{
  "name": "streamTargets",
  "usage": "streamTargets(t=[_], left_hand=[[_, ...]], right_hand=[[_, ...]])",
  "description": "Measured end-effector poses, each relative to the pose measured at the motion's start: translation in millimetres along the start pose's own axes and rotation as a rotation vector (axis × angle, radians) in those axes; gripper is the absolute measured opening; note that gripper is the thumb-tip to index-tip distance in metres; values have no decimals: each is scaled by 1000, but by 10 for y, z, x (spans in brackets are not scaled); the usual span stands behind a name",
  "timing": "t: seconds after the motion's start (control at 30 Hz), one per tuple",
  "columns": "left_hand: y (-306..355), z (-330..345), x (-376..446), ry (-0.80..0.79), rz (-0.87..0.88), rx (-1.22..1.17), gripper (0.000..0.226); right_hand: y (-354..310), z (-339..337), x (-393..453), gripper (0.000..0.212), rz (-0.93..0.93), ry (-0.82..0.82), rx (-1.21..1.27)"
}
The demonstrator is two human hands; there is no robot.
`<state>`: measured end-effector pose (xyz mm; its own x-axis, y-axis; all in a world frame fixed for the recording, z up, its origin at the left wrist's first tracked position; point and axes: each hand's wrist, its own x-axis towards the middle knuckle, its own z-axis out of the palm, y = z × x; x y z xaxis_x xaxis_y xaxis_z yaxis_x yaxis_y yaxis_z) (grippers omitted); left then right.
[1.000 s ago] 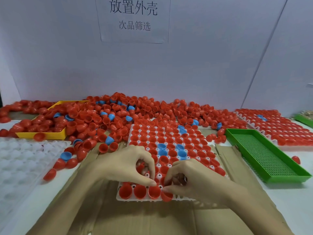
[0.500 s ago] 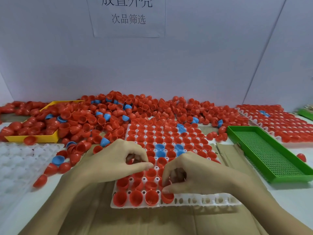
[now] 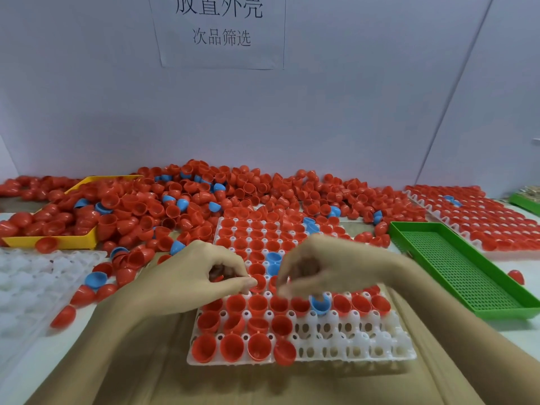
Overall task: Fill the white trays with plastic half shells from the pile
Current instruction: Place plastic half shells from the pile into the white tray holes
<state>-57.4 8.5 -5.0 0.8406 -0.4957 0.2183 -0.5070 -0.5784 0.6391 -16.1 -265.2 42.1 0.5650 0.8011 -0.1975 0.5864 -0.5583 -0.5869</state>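
Red plastic half shells (image 3: 181, 211), a few blue among them, heaped in a wide pile beyond the white tray (image 3: 350, 343). Spilling over a yellow bin (image 3: 73, 241) left of that tray. Another white tray (image 3: 32, 276), unfilled, further left; a green mesh tray (image 3: 455, 264) right of it, with a full shell tray (image 3: 479, 217) beyond. Mostly filled already, with bare pockets only along the two nearest rows at the right. Left hand (image 3: 198, 273) over the tray's middle, fingers curled, pinching red shells against the thumb. Right hand (image 3: 318, 267) beside it, blurred, fingers bunched downward; grip contents impossible to tell. Likely very light, thin and stiff, smooth enough to slip or nest; best pinched at the rim, open side up. One red shell (image 3: 285, 352) tipped half out of its pocket on the nearest row. Compared with half a second ago, both hands lifted off the near rows and moved further up the tray, uncovering a blue shell (image 3: 320, 302) and more filled pockets.
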Motion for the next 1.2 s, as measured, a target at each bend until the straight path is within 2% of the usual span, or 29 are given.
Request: streamTargets(t=[0.1,0.17,0.23,0.3,0.4,0.47,0.6,0.73,0.87,1.0,1.13,1.2], left_hand=[[-21,-19,6,13,-22,-4,25],[-38,-28,5,19,-31,0,25],[-57,-34,1,23,-41,10,26],[-72,-46,-5,29,-52,25,27],[-90,-62,-16,32,-75,54,32],[-96,-72,-19,41,-85,78,35],[-102,-70,-12,68,-64,63,39],[-87,-48,-7,98,-61,68,36],[-59,-8,14,157,-50,109,30],[25,104,76,278,33,101,8],[176,284,138,282,134,43,36],[218,337,134,263,146,53,39]], right_hand=[[352,-414,257,12,67,259,-31],[694,-634,476,15,162,508,-166],[1062,-763,647,20,285,681,-326],[1380,-806,717,22,386,688,-391],[1686,-726,724,28,544,594,-324],[1754,-685,728,31,558,638,-307],[1630,-676,705,22,429,788,-328],[1333,-584,516,12,255,924,-134],[1019,-293,216,12,74,835,236],[845,16,22,20,-35,621,499],[711,138,-18,32,-88,436,677],[660,165,-15,31,-123,351,704]])
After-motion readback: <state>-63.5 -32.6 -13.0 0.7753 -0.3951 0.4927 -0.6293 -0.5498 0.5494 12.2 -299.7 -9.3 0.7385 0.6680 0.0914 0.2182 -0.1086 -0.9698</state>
